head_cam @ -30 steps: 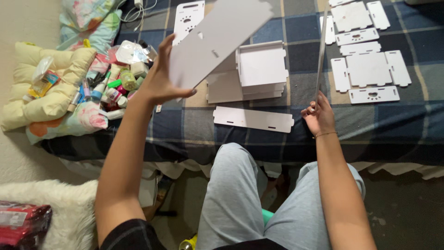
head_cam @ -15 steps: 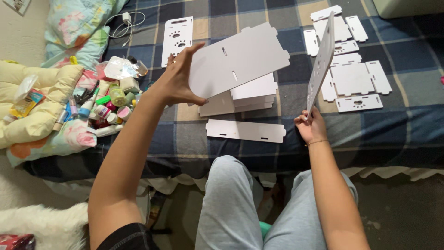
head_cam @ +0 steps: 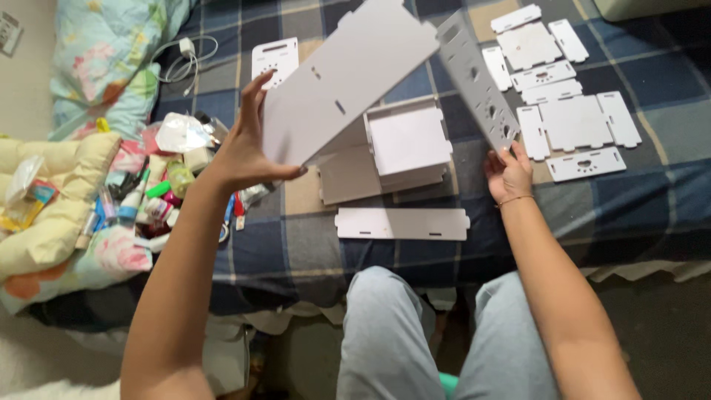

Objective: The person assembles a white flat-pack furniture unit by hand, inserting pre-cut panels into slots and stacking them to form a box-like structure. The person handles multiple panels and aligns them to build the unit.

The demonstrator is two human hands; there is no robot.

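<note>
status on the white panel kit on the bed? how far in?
Early. Done: one box-like white piece sits put together atop the flat stack. In hand: left hand lifts a large slotted panel; right hand holds a narrow panel with holes, the two apart, not joined. Left: long strip and the loose panels lie flat on the plaid blanket.

Bare arms, no sleeves — thin bracelet (head_cam: pixel 514 199) at the right wrist — light grey trousers (head_cam: pixel 385 333).
</note>
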